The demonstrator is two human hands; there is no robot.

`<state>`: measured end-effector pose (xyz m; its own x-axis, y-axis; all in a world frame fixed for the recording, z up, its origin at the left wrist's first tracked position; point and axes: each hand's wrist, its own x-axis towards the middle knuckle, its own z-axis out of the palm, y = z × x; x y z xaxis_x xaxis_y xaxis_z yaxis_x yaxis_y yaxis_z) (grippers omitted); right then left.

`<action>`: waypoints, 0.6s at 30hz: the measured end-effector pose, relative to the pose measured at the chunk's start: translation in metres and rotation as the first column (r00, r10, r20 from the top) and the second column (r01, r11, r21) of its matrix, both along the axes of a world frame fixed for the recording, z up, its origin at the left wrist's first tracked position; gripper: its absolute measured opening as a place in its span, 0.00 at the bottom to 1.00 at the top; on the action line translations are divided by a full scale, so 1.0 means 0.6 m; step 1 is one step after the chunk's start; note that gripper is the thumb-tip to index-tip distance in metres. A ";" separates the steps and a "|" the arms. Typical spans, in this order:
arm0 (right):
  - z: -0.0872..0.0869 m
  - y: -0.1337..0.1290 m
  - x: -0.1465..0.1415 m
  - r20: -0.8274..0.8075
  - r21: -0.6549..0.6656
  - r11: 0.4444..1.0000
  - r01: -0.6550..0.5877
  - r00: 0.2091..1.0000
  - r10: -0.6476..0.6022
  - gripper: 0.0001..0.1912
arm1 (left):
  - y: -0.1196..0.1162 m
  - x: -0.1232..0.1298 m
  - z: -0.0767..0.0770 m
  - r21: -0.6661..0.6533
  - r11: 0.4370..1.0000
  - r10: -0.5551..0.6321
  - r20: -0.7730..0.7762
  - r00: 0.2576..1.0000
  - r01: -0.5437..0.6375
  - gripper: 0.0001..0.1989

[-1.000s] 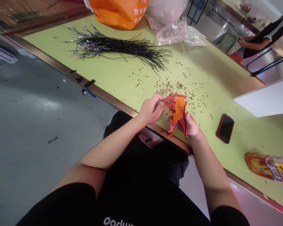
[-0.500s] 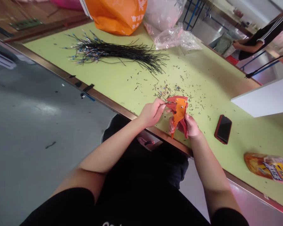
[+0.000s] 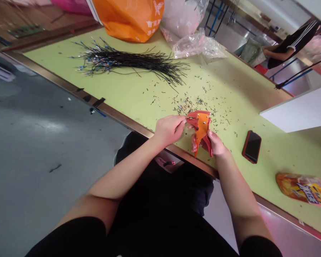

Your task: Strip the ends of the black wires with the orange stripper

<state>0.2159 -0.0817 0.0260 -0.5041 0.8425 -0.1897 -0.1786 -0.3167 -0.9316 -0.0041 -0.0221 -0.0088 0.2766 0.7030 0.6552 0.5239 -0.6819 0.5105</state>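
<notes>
My right hand [image 3: 216,143] is wrapped round the handles of an orange and red wire stripper [image 3: 202,125], held upright over the table's near edge. At the tool's jaws, my left hand [image 3: 169,129] pinches a thin black wire [image 3: 187,118], most of which is hidden by the fingers. Just beyond the tool lie many short black offcuts [image 3: 200,101], with some copper and blue bits [image 3: 184,107] among them. Farther back stretches a loose bundle of black wires [image 3: 133,59], blue tips mostly at its left end.
On the green table [image 3: 246,103] a dark phone [image 3: 252,146] lies right of my hands, with a yellow-orange packet [image 3: 305,189] nearer the right edge. An orange bag [image 3: 128,19] and clear plastic bags [image 3: 198,44] stand at the back. A white panel [image 3: 296,110] juts in; another person [image 3: 289,46] is beyond.
My left hand has turned slightly at the jaws, its back now more toward me. The wire stripper stays in my right hand in nearly the same place; the view has shifted a little.
</notes>
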 end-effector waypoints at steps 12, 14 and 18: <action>0.008 0.004 -0.009 0.093 0.020 0.999 0.050 0.994 -0.051 0.37 | 0.000 -0.001 -0.002 -0.069 0.997 0.017 -0.126 0.992 -0.025 0.19; 0.009 0.004 -0.013 0.093 0.017 0.998 0.052 0.994 -0.054 0.36 | 0.000 -0.001 -0.001 -0.094 0.995 0.008 -0.109 0.994 -0.019 0.19; 0.011 0.002 -0.027 0.109 0.023 0.995 0.099 0.989 -0.101 0.33 | 0.001 -0.001 -0.001 -0.154 0.988 0.015 -0.077 0.997 -0.027 0.19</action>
<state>0.1997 -0.0806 0.0327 -0.3941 0.8914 -0.2239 -0.1047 -0.2856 -0.9526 -0.0045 -0.0216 -0.0091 0.3051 0.8006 0.5157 0.5781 -0.5860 0.5678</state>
